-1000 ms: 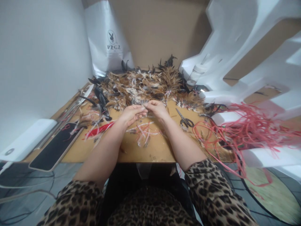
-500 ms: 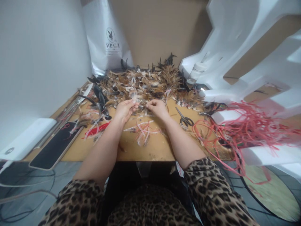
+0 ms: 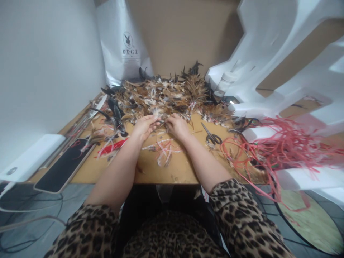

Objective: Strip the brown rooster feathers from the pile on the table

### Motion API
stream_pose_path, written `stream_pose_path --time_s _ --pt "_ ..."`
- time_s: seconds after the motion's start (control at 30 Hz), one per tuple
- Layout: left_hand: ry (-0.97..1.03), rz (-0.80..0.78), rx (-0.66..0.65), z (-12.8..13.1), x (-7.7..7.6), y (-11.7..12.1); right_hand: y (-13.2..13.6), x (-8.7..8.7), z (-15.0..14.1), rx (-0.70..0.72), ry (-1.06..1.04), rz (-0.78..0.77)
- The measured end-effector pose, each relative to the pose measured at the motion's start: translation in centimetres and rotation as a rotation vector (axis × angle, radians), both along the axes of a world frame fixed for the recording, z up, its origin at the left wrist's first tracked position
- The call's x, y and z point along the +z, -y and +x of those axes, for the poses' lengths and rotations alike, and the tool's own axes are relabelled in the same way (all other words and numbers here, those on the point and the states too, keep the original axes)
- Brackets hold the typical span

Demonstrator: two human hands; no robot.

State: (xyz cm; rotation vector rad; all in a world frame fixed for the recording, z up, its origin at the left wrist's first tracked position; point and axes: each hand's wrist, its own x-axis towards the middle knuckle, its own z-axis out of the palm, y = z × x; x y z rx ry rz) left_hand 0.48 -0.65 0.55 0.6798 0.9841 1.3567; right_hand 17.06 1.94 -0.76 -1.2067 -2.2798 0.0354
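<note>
Tangling could start at left: black feathers (image 3: 115,111) lie near the left hand (image 3: 144,127) and might catch its pale tuft (image 3: 155,111). Left hand pinches that tuft; right hand (image 3: 177,127) sits curled at near edge of brown feather pile (image 3: 158,94), far side of bench (image 3: 153,175); can't tell its grip.

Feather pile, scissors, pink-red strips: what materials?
Feather pile: probably natural plumage, mostly matte; wispy, uneven edges. Scissors: blades likely steel, dull grey; handles dark, perhaps plastic. Pink-red strips: possibly plastic ribbon, thin and loosely curling; blur leaves fabric open.
</note>
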Motion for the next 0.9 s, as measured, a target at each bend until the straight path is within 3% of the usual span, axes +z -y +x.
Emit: stream_pose_path --time_s 0.13,0.4,0.6,0.77,0.9 --pt "0.052 -0.048 -0.019 -0.2 0.1 0.0 -0.4 0.5 0.9 0.032 -0.157 0.108" --pt "0.128 -0.121 -0.242 0.1 0.5 0.7 -0.2 1.2 1.1 0.077 -0.184 0.216" --pt "0.097 -0.083 -0.212 0.6 0.3 0.6 0.2 1.3 0.8 0.076 -0.238 0.168" --pt "-0.018 0.050 -0.040 0.9 0.1 0.4 0.4 1.5 0.0 0.011 -0.582 0.009" --pt "-0.105 0.123 0.021 1.2 0.2 0.5 0.5 1.7 -0.8 0.045 -0.860 -0.458"
